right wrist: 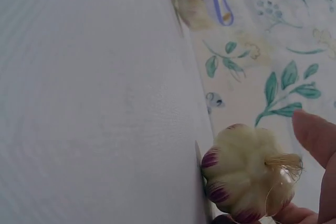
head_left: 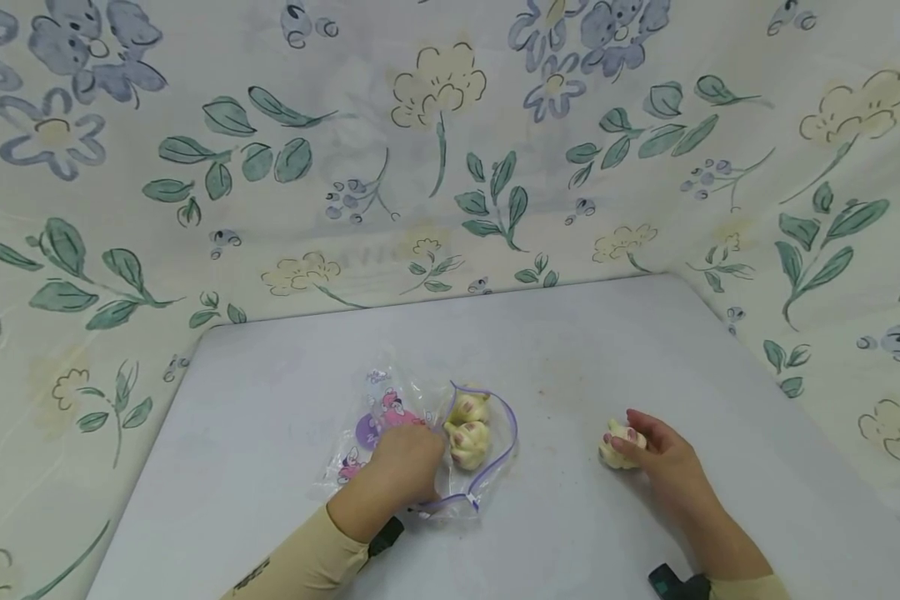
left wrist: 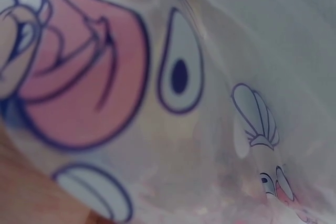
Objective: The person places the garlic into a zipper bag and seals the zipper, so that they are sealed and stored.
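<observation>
A clear zip bag (head_left: pixel 498 477) with a purple seal and pink cartoon prints lies on the table, its mouth spread to the right. Two garlic bulbs (head_left: pixel 468 443) sit at its mouth. My left hand (head_left: pixel 401 467) grips the near side of the bag with curled fingers; its fingertips are hidden. Printed plastic of the bag (left wrist: pixel 89 77) fills most of the left wrist view. Farther right, my right hand (head_left: pixel 671 467) holds another garlic bulb (right wrist: pixel 247 171) between thumb and fingers, low at the table surface. That bulb is pale with purple streaks and a dry stem.
The white table (head_left: pixel 270 400) stands against a flowered cloth (head_left: pixel 390 167) at the back and sides. Small brown specks (head_left: pixel 542 392) dot the tabletop between the bag and the right hand. A dark device (head_left: pixel 675 583) is on the right wrist.
</observation>
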The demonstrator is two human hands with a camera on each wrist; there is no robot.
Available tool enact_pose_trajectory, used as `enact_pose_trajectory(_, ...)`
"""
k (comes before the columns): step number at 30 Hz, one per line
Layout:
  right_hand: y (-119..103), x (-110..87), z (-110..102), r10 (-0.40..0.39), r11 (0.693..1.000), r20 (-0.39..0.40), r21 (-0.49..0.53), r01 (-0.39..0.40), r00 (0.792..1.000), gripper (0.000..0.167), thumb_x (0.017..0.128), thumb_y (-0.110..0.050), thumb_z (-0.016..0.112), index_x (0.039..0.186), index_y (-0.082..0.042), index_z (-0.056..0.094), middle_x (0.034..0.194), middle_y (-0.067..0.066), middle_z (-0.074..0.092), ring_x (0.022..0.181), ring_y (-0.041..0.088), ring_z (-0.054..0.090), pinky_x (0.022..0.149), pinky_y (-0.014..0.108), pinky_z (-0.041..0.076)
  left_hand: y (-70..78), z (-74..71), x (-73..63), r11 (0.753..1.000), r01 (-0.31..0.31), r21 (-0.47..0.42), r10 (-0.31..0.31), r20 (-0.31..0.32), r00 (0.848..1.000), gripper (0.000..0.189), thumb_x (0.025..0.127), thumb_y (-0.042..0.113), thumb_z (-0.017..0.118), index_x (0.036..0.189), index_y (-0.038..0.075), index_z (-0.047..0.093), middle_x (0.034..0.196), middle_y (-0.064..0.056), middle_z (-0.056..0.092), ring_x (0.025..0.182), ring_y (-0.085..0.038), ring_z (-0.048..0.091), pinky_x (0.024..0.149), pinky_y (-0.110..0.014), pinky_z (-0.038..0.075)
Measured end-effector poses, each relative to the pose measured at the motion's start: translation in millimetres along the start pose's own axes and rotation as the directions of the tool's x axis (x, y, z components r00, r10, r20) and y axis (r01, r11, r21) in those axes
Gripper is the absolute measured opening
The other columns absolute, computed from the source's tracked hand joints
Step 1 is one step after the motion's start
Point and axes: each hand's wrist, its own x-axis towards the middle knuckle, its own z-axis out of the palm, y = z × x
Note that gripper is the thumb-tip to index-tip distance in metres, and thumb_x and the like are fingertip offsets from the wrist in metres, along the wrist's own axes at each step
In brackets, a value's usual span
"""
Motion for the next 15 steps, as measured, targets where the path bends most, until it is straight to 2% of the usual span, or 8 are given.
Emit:
enact_pose_trajectory(3,0.0,-1.4,3.8,-0.007,1.000,-0.023,-0.001,0.007,1.000,0.074,0.091,-0.036,0.075,0.149,-0.004,0.043,0.158,0.015,0.041,0.139,0.017,0.046,0.090,0.006,0.045,-0.1,0.1,-0.4,1.000,-0.001,0.000,0.001,-0.006,1.000,0.042,0.057,0.035,0.095,0.069,0.011,0.063,0.067,-0.001,0.061,0.064,-0.019,0.060,0.060,-0.039,0.055)
enact_pose_trajectory(6,0.8,-2.5,6.7,-0.027,0.999,-0.049,-0.043,0.025,0.998,0.063,0.093,-0.033,0.073,0.142,-0.002,0.051,0.150,0.018,0.050,0.121,0.005,0.056,0.087,0.009,0.048,-0.3,0.3,-0.6,1.000,-0.003,0.002,0.003,-0.006,1.000,0.042,0.057,0.036,0.095,0.070,0.011,0.064,0.067,-0.001,0.061,0.064,-0.019,0.061,0.060,-0.039,0.055)
enact_pose_trajectory(8,1.1,-3.1,7.8,-0.031,0.997,-0.065,-0.075,0.026,0.997,0.060,0.092,-0.034,0.073,0.139,-0.002,0.055,0.147,0.018,0.054,0.115,0.002,0.058,0.086,0.010,0.049,-0.5,0.6,-0.7,1.000,-0.005,0.003,0.005,-0.009,1.000,0.042,0.057,0.036,0.095,0.069,0.011,0.064,0.067,-0.001,0.061,0.064,-0.019,0.061,0.060,-0.039,0.055)
enact_pose_trajectory(12,0.5,-3.6,8.9,-0.038,0.995,-0.074,-0.096,0.030,0.997,0.060,0.092,-0.037,0.074,0.139,-0.004,0.056,0.148,0.016,0.053,0.124,0.013,0.058,0.087,0.011,0.050,-1.0,0.8,-1.2,1.000,-0.005,0.003,0.005,-0.010,1.000,0.042,0.057,0.036,0.095,0.069,0.011,0.063,0.067,-0.001,0.061,0.064,-0.019,0.061,0.060,-0.039,0.054)
enact_pose_trajectory(15,-1.0,-4.3,10.3,-0.046,0.996,-0.080,-0.079,0.040,0.996,0.061,0.091,-0.037,0.075,0.139,-0.003,0.056,0.148,0.017,0.053,0.125,0.010,0.058,0.088,0.012,0.050,-0.6,-0.1,-0.9,1.000,-0.002,0.001,0.002,-0.006,1.000,0.042,0.057,0.037,0.095,0.069,0.011,0.063,0.067,-0.001,0.061,0.065,-0.019,0.061,0.060,-0.039,0.054)
